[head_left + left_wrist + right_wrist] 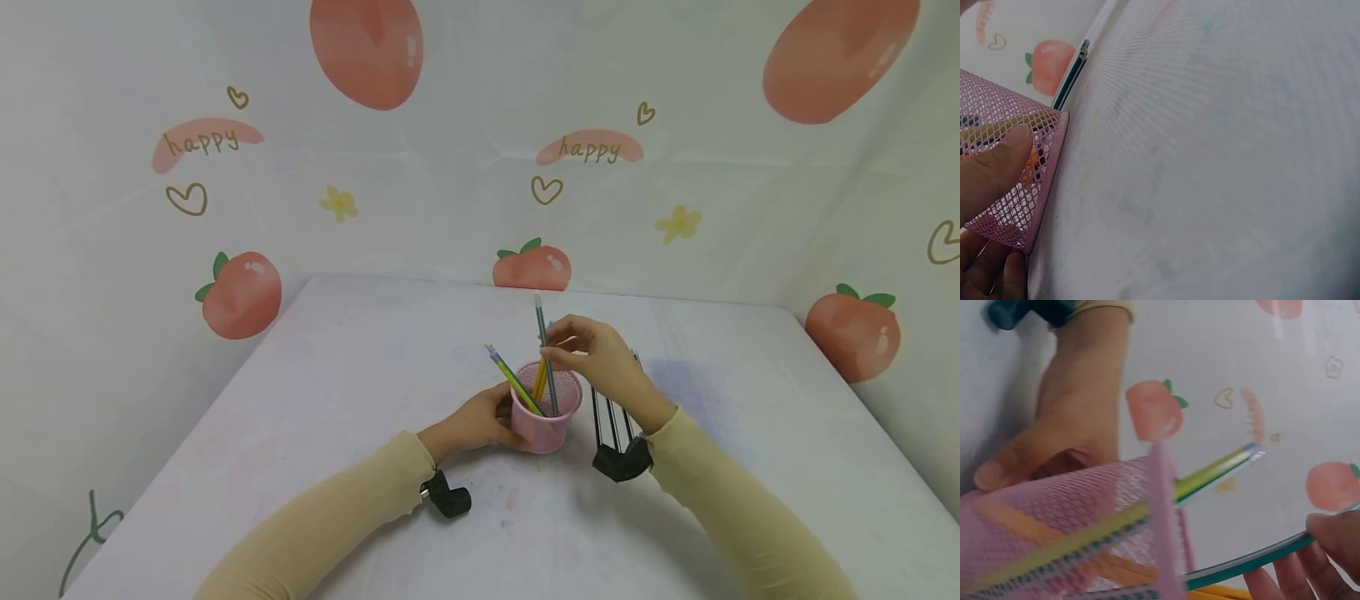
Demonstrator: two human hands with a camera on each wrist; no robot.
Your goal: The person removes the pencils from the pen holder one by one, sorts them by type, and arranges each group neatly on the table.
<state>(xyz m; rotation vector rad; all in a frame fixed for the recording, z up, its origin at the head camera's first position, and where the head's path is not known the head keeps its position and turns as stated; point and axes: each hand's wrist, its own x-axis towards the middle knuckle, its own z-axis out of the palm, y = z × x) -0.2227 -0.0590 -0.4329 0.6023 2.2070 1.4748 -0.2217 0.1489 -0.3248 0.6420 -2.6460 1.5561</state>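
Ok so there's this pink mesh cup (540,433) standing upright on the desk (390,375) in front of the person, and it's kinda cute. Soft pastel pink, open netting all the way round with tiny holes you can see the contents through, plus a smooth solid band at the rim and another at the base.

Left hand (480,421) is wrapped around the cup's left side, thumb pressed on the mesh on the near side and fingers curled round. Right hand (600,354) is up above the cup's right side, pinching a green pencil (551,383) between thumb and fingertips. That one's a deep teal with a pale silvery stripe running down it, pretty slick looking. It's nearly vertical, top end poking well above the cup, lower end down inside it.

Also in the cup: a yellow-green pencil (516,382) leaning out over the left of the rim, bright lime with a darker stripe and a purplish band near the top, and some plain orange pencils (540,379) between the other two. Just right of the cup, a few dark pencils (612,422) lie on the desk, partly hidden by the right arm.
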